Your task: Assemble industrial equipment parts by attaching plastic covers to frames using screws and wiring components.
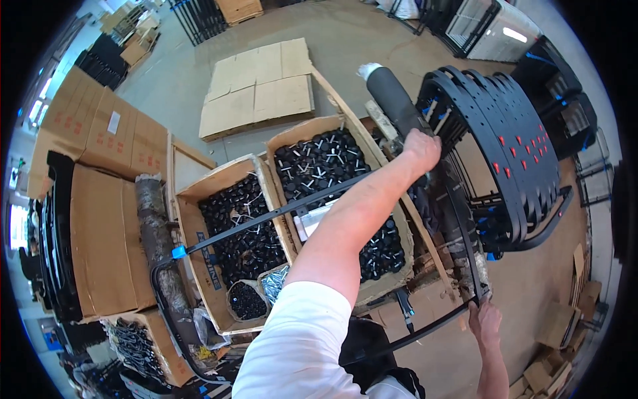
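A long bent frame of black metal tube [279,211] lies across the boxes and continues on my right, with a blue piece [178,252] at its left end. My left hand [421,150] reaches across to the right, closed at the tube beside a dark padded roll [391,96]. Its fingertips are partly hidden. Lower down, my right hand [487,322] has its fingers wrapped round a corner of the frame. Beneath the tube stand two cardboard boxes [262,183] of black plastic caps, some with metal studs. My left forearm covers part of the right box.
Curved black frames with red plugs [522,156] are stacked at the right. Flattened cardboard [256,90] lies beyond the boxes. A wrapped post [154,213] and large cartons [109,233] stand on the left. Small bags of screws [247,300] sit in the left box's near corner.
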A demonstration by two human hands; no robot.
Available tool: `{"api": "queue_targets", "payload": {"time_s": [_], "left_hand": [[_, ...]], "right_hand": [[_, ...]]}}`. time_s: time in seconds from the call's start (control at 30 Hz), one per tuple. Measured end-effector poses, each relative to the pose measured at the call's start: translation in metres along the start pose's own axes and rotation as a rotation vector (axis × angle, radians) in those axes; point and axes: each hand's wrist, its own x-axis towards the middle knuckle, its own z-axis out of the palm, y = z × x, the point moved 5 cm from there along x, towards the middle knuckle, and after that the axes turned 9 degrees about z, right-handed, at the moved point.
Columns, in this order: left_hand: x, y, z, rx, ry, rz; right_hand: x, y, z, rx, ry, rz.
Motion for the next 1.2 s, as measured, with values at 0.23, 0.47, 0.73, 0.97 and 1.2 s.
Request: {"api": "queue_targets", "payload": {"time_s": [0.23,0.47,0.73,0.97,1.2], "left_hand": [[-0.037,-0.033,-0.016,-0.113,0.087,0.046],[-0.253,-0.204,0.048,-0.053,-0.581,-0.22],[-0.299,-0.214,0.1,-0.079,-0.602,-0.265],[-0.322,-0.192,-0.008,-1.112,0.332,-0.87],[-0.397,-0.03,-0.043,-2.045,1.176,-0.947]], "right_hand": [[-0.002,0.005,0.001,-0.012,-0.004,0.056],[0.003,0.004,0.002,-0.021,0.007,0.068],[0.011,-0.018,-0.015,-0.2,-0.032,-0.011],[-0.008,-0.235,-0.111,0.544,0.11,-0.508],[-0.06,-0.43,-0.121,0.77,0.251,-1.029]]}}
